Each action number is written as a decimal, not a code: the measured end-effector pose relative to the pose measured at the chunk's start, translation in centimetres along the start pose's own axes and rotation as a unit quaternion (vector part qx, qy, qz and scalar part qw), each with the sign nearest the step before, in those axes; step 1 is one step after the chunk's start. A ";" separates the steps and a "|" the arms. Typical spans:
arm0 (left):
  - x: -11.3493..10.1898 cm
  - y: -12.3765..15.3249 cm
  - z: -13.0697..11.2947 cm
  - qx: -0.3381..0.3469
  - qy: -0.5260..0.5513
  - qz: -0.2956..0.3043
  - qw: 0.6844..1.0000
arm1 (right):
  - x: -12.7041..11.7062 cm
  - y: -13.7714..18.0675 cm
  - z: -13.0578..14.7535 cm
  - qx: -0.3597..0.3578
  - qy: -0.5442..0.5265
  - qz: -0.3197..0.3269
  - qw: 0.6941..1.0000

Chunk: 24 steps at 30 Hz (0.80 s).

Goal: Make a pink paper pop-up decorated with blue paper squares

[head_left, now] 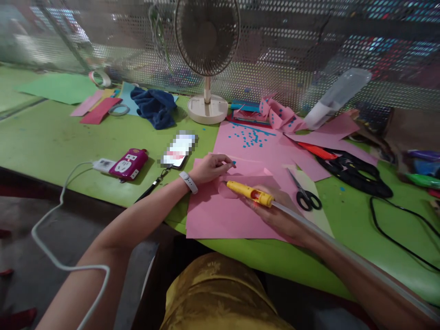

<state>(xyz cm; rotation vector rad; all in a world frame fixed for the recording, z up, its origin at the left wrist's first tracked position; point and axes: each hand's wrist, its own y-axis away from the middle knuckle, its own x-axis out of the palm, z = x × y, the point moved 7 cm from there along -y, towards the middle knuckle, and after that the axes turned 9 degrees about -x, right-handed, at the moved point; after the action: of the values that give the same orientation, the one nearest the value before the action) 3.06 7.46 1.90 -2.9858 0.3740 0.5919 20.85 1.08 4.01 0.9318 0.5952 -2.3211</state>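
Observation:
My left hand (212, 167), with a white band on its wrist, is closed in a pinch. A tiny blue paper piece (234, 163) shows at its fingertips. My right hand (271, 206) is wrapped around a yellow glue gun (250, 192), whose nozzle points left toward the left hand. A long translucent glue stick (305, 224) trails from its rear end along my right forearm. Beneath both hands lie pink paper sheets (209, 220), with a pink paper piece close to the nozzle, partly hidden. Black-handled scissors (308, 200) rest to the right.
Blue paper bits (254, 136) are scattered on another pink sheet. A fan (207, 110) stands at the back. A phone (179, 149), purple socket adapter (129, 164) and blue cloth (154, 106) are left; a clear bottle (338, 98) and black cutter-like tool (357, 174) are right.

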 end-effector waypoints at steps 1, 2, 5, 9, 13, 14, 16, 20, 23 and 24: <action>0.0 0.0 -0.1 0.001 -0.001 -0.002 1.000 | 0.0 0.0 0.0 -0.002 0.003 0.000 1.000; 0.0 0.0 -0.1 0.001 -0.003 -0.003 1.000 | 0.0 0.0 0.0 -0.003 0.006 0.000 1.000; 0.0 0.0 -0.2 0.001 -0.005 -0.005 1.000 | 0.0 -0.1 0.1 -0.007 0.017 -0.004 1.000; 0.0 0.0 -0.1 -0.002 -0.002 -0.005 1.000 | 0.1 -0.1 0.4 -0.021 0.042 0.008 0.999; 0.1 0.0 -0.2 0.002 0.000 -0.001 1.000 | 0.2 0.0 0.5 -0.028 0.058 0.011 0.998; 0.1 0.0 -0.2 0.002 -0.001 -0.001 1.000 | 0.2 -0.1 0.5 -0.031 0.064 0.012 0.997; 0.0 0.0 -0.2 0.002 -0.005 -0.003 1.000 | 0.2 -0.1 0.6 -0.037 0.077 0.015 0.996; 0.0 0.1 -0.2 -0.001 -0.009 0.000 1.000 | 0.1 -0.1 0.6 -0.031 0.081 0.016 0.996; 0.1 0.0 0.0 -0.003 -0.006 0.003 1.000 | 0.1 -0.1 0.7 -0.033 0.085 0.017 0.996; 0.1 0.0 0.0 -0.003 -0.006 0.002 1.000 | 0.2 -0.1 0.7 -0.035 0.090 0.018 0.995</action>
<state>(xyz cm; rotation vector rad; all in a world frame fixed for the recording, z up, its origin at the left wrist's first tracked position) 3.13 7.42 1.87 -2.9867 0.3783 0.6130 20.38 0.69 4.36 1.1157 0.7233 -2.1850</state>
